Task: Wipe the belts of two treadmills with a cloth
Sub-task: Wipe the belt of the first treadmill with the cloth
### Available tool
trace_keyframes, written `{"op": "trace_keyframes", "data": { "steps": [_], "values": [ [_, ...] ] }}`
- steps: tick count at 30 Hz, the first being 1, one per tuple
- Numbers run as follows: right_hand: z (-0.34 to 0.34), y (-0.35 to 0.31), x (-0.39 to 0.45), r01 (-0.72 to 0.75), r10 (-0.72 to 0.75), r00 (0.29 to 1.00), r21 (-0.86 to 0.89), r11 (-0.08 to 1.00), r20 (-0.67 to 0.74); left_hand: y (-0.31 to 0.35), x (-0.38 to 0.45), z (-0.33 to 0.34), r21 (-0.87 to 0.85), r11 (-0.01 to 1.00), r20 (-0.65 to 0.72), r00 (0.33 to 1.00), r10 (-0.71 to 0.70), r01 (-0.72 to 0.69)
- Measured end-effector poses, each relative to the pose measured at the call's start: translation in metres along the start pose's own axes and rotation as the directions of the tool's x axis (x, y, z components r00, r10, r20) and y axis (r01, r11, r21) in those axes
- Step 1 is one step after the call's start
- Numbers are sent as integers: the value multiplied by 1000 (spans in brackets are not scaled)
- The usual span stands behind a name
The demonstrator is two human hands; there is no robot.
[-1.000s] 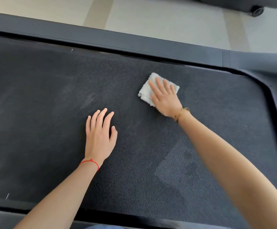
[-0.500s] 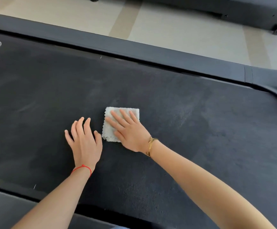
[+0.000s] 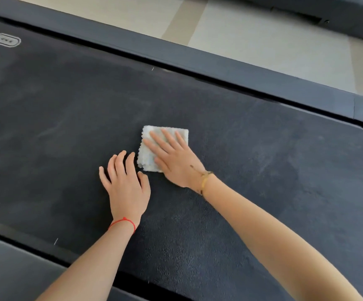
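- The right hand (image 3: 175,162) lies flat on a small white cloth (image 3: 154,148) and presses it down on the black belt (image 3: 57,127).
- Its fingers (image 3: 169,137) are straight and spread a little. They point toward 11 o'clock. They are not curled round the cloth, so the hand is open and only pushes on it.
- The right arm comes in from 5 o'clock and is stretched out long. A thin gold bracelet (image 3: 204,181) sits on the wrist.
- The cloth is folded into a small square, near the middle of the belt. Its left side, at 9 o'clock, has a wavy edge that sticks out past the fingers.
- The left hand (image 3: 126,185) lies flat on the belt too, palm down, just beside the cloth at its 8 o'clock side. It holds nothing. Its fingers are straight, close together, and point to 12 o'clock. The thumb sticks out toward 1 o'clock, near the bottom corner of the cloth. I cannot tell if it touches the cloth.
- The left arm comes in from 7 o'clock. A red string (image 3: 123,222) is tied round that wrist.
- The belt has pale, dusty smears at 9 o'clock.
- A dark side rail (image 3: 219,68) runs along the far edge of the belt, from 10 o'clock to 3 o'clock.
- Past the rail is a pale floor (image 3: 263,35). Part of another dark machine (image 3: 349,16) shows at 1 o'clock.
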State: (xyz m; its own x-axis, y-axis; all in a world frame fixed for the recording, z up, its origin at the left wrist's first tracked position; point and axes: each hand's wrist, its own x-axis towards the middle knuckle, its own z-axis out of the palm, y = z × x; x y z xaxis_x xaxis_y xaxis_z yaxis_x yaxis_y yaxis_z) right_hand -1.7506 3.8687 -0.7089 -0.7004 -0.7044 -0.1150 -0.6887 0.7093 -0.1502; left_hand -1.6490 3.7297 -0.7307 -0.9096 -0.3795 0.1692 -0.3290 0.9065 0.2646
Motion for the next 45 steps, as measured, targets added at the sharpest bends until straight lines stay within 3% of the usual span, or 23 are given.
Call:
{"op": "trace_keyframes", "data": {
  "steps": [3, 7, 11, 13, 17, 21, 24, 28, 30, 33, 39, 42, 45],
  "values": [
    [-3, 27, 5, -53, 53, 998, 2, 999, -24, 0, -1, 0, 2, 1000, -3, 1000, -11, 11],
    [-23, 109, 43, -306, 302, 951, -75, 949, -70, 3, 2, -2, 9, 1000, 13, 1000, -25, 25],
    [-37, 151, 92, -559, 564, 826, 152, 815, 10, 4, 2, -2, 24, 999, 21, 999, -27, 27],
    [-36, 134, 112, -564, 569, 822, 162, 810, 20, 4, 2, -1, 34, 999, 18, 1000, -25, 24],
    [-32, 102, 120, -388, 390, 921, 139, 911, 10, 3, 2, 0, 31, 999, 11, 1000, -20, 20],
    [-32, 124, 85, -343, 348, 937, 138, 929, -13, 2, 1, 0, 15, 1000, 6, 1000, -20, 20],
    [-33, 167, 41, -486, 498, 865, 154, 860, -54, 2, 1, -1, 8, 1000, 0, 1000, -17, 17],
    [-35, 211, -14, -687, 710, 704, 224, 692, -34, 3, 2, 0, 20, 1000, -3, 1000, -13, 13],
    [-33, 203, -25, -709, 733, 680, 230, 667, -26, 3, 1, 0, 18, 1000, -4, 1000, -14, 14],
    [-23, 157, -39, -628, 646, 762, 195, 754, -44, 3, 0, 0, 20, 1000, -6, 1000, -13, 13],
    [4, 35, -117, -256, 259, 966, 88, 963, -23, 2, 0, 0, -10, 1000, 2, 1000, -11, 11],
    [10, 33, -147, -165, 168, 986, 110, 980, -14, 0, 0, 1, -21, 1000, -3, 1000, -3, 3],
    [4, 74, -144, -292, 295, 955, 82, 953, -33, 0, -1, 2, -26, 1000, -7, 1000, 1, -1]
  ]
}}
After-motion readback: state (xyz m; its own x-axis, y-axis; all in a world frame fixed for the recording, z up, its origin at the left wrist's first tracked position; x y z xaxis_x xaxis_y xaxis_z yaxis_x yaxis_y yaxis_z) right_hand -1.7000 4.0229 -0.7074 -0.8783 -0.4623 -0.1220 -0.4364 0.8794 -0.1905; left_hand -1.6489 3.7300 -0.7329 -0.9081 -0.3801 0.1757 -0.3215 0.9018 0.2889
